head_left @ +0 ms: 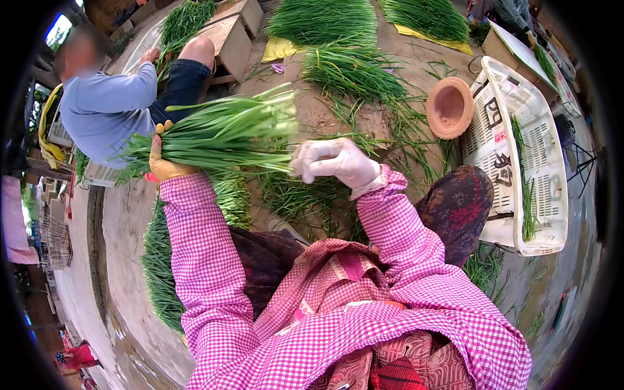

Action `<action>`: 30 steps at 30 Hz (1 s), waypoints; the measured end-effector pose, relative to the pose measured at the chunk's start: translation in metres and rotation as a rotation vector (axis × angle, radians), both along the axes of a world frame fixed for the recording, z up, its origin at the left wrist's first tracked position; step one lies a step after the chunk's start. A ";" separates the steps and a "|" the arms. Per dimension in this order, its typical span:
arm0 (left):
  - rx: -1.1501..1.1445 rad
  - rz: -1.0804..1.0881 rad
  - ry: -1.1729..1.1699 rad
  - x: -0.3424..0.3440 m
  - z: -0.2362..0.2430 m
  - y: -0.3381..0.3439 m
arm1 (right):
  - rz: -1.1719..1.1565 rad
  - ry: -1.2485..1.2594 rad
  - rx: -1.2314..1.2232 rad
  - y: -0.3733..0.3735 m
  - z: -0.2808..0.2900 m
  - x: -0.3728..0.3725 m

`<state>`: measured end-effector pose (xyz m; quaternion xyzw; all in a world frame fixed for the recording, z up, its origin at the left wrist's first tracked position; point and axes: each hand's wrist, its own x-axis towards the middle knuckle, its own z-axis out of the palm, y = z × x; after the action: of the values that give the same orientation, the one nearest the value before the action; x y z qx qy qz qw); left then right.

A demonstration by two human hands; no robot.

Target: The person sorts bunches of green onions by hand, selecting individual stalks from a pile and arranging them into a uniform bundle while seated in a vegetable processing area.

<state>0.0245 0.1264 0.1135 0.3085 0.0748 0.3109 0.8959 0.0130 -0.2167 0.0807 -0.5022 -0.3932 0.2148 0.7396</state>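
Bunch of long green stalks (224, 140), held crosswise above the floor (117, 247) in the yellow-gloved left hand (168, 166), which wraps its leafy end, apparently so that the pale ends stay free for the other hand. White-gloved right hand (341, 162), fingers bent at those pale ends; whether it pinches any stalk cannot be told. White slotted crate (507, 218), at the right knee, with loose green stalks (528, 195) lying along its near long rim.
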 end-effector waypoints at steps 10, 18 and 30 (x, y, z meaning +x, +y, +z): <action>-0.087 0.075 0.050 -0.006 -0.003 0.023 | -0.598 0.417 -0.141 -0.007 -0.033 0.026; -0.029 -0.141 0.009 0.000 -0.009 0.007 | -0.369 0.423 -0.095 0.055 -0.048 0.017; 0.079 -0.110 -0.104 -0.010 0.003 -0.002 | -0.537 0.444 0.023 -0.005 -0.029 0.029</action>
<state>0.0143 0.1248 0.1166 0.3308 -0.0011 0.2794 0.9014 0.0417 -0.2213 0.0519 -0.5202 -0.0789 0.1122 0.8429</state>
